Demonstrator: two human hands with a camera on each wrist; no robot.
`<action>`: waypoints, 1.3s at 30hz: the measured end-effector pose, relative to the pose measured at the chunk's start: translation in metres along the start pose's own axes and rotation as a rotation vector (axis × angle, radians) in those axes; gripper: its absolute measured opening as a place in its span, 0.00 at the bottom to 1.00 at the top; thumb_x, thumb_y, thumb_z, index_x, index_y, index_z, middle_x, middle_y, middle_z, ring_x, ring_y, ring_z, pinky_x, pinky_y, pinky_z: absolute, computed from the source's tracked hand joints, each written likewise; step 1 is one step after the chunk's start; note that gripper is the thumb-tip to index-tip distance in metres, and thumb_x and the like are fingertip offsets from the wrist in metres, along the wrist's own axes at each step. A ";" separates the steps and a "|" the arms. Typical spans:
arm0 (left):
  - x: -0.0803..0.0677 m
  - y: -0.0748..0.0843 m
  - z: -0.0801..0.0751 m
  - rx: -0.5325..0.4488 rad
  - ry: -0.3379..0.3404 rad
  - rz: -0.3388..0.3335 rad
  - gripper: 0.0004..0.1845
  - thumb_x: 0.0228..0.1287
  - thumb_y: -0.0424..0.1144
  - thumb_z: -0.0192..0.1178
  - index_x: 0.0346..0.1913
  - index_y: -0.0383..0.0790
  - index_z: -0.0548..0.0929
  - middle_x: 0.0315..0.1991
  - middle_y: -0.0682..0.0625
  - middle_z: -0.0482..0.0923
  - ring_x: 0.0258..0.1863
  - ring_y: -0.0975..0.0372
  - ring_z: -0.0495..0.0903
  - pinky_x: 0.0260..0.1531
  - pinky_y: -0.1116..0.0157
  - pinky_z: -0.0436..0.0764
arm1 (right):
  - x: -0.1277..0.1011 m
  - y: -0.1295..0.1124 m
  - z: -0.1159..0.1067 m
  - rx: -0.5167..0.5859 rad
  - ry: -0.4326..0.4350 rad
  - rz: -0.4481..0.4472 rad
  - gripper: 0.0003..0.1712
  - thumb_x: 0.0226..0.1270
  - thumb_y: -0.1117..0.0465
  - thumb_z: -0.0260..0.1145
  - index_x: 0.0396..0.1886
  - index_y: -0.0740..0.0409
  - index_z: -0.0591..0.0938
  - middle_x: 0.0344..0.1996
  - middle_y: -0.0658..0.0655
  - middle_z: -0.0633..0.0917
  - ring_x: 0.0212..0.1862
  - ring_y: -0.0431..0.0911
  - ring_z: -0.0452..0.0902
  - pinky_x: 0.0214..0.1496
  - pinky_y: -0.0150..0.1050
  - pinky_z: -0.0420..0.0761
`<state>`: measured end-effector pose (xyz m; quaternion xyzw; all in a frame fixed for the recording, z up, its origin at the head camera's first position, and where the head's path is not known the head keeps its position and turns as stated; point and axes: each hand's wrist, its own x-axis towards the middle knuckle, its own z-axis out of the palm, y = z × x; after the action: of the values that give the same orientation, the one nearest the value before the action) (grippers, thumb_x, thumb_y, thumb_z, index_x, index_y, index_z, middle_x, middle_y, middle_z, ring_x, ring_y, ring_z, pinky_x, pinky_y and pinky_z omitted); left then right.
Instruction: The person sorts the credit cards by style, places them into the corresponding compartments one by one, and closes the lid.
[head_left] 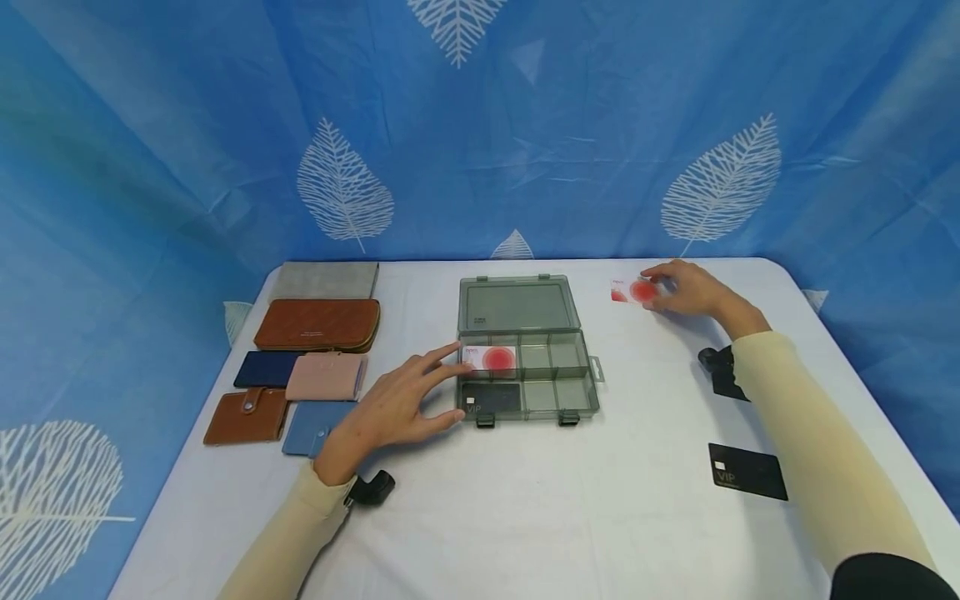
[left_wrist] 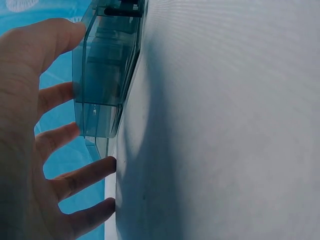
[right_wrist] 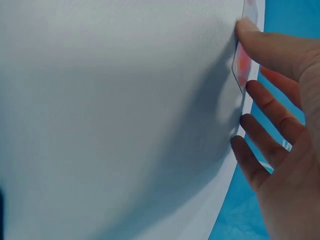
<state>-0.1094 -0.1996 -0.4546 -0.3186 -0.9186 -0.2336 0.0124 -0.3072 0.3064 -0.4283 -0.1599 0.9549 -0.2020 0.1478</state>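
A white card (head_left: 632, 291) with a red disc is pinched at its edge by the right hand (head_left: 686, 289) on the table (head_left: 525, 500), at about 2 o'clock from the open grey box (head_left: 528, 350); its small print cannot be read. A like card (head_left: 489, 358) lies in the box's left compartment above a black card (head_left: 491, 398) marked "VIP", and another black "VIP" card (head_left: 747, 471) lies at 4 o'clock. The left hand (head_left: 393, 408) is spread wide, holding nothing, fingertips at the box's left wall, with wallets (head_left: 300, 367) at 9 o'clock.
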 end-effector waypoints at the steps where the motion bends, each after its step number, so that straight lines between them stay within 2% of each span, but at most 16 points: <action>1: 0.000 0.000 0.000 0.000 0.002 0.000 0.35 0.71 0.58 0.69 0.78 0.56 0.76 0.85 0.48 0.60 0.70 0.47 0.77 0.47 0.47 0.85 | -0.001 0.000 0.000 0.006 -0.004 0.002 0.37 0.73 0.58 0.74 0.76 0.67 0.74 0.70 0.77 0.72 0.71 0.73 0.63 0.72 0.76 0.64; 6: 0.000 0.000 -0.001 -0.005 0.003 0.000 0.35 0.71 0.57 0.69 0.78 0.55 0.77 0.85 0.47 0.60 0.71 0.46 0.76 0.50 0.44 0.85 | -0.006 0.001 0.000 -0.004 -0.006 -0.001 0.36 0.72 0.57 0.76 0.74 0.67 0.77 0.63 0.77 0.77 0.62 0.70 0.69 0.65 0.73 0.72; 13: 0.002 0.000 0.000 -0.007 -0.005 0.000 0.35 0.71 0.58 0.69 0.78 0.55 0.76 0.85 0.47 0.60 0.71 0.46 0.76 0.51 0.44 0.85 | -0.013 0.003 0.004 0.041 0.035 -0.018 0.33 0.70 0.60 0.76 0.70 0.70 0.78 0.60 0.79 0.77 0.62 0.71 0.70 0.65 0.71 0.71; 18: 0.002 0.002 0.000 0.004 -0.002 0.012 0.35 0.71 0.58 0.69 0.78 0.55 0.76 0.85 0.47 0.60 0.69 0.47 0.78 0.48 0.45 0.85 | -0.021 0.001 0.009 0.048 0.072 0.032 0.34 0.72 0.59 0.75 0.72 0.66 0.76 0.62 0.80 0.78 0.63 0.73 0.73 0.66 0.73 0.72; 21: 0.003 0.003 0.000 0.007 0.001 0.020 0.35 0.71 0.57 0.69 0.78 0.55 0.76 0.85 0.46 0.60 0.69 0.47 0.78 0.50 0.44 0.85 | -0.027 -0.004 0.011 0.067 0.103 0.092 0.30 0.77 0.58 0.69 0.73 0.63 0.75 0.62 0.80 0.78 0.63 0.72 0.73 0.65 0.73 0.73; 25: 0.004 0.003 0.000 0.003 -0.004 0.024 0.35 0.71 0.57 0.69 0.79 0.55 0.76 0.85 0.46 0.60 0.70 0.46 0.77 0.54 0.43 0.84 | -0.036 -0.011 0.015 0.118 0.167 0.162 0.25 0.83 0.58 0.61 0.73 0.61 0.77 0.63 0.78 0.78 0.62 0.71 0.73 0.64 0.71 0.75; 28: 0.004 0.004 -0.001 0.001 -0.010 0.024 0.35 0.72 0.57 0.69 0.79 0.55 0.76 0.85 0.46 0.60 0.71 0.45 0.77 0.55 0.43 0.84 | -0.042 -0.018 0.018 0.157 0.236 0.176 0.23 0.84 0.58 0.59 0.72 0.61 0.79 0.63 0.77 0.79 0.62 0.70 0.73 0.63 0.69 0.77; 31: 0.005 0.004 -0.001 0.001 -0.014 0.021 0.35 0.72 0.57 0.69 0.79 0.55 0.75 0.85 0.46 0.59 0.71 0.46 0.76 0.55 0.43 0.84 | -0.048 -0.026 0.022 0.195 0.324 0.155 0.22 0.84 0.59 0.59 0.70 0.62 0.81 0.64 0.76 0.80 0.63 0.71 0.73 0.66 0.70 0.74; 35: 0.005 0.005 -0.001 0.003 -0.019 0.021 0.36 0.72 0.57 0.69 0.79 0.55 0.75 0.86 0.47 0.59 0.71 0.46 0.76 0.54 0.43 0.85 | -0.057 -0.041 0.026 0.221 0.442 0.076 0.19 0.82 0.61 0.62 0.66 0.62 0.84 0.60 0.75 0.84 0.63 0.70 0.76 0.68 0.70 0.73; 39: 0.005 0.004 -0.001 0.013 -0.013 0.025 0.35 0.72 0.57 0.69 0.79 0.54 0.76 0.86 0.47 0.59 0.70 0.46 0.77 0.52 0.44 0.85 | -0.063 -0.063 0.031 0.231 0.494 -0.002 0.18 0.82 0.61 0.63 0.64 0.61 0.86 0.55 0.73 0.87 0.61 0.70 0.80 0.68 0.69 0.73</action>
<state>-0.1117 -0.1944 -0.4511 -0.3314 -0.9161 -0.2252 0.0114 -0.2238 0.2648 -0.4144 -0.0889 0.9324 -0.3427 -0.0728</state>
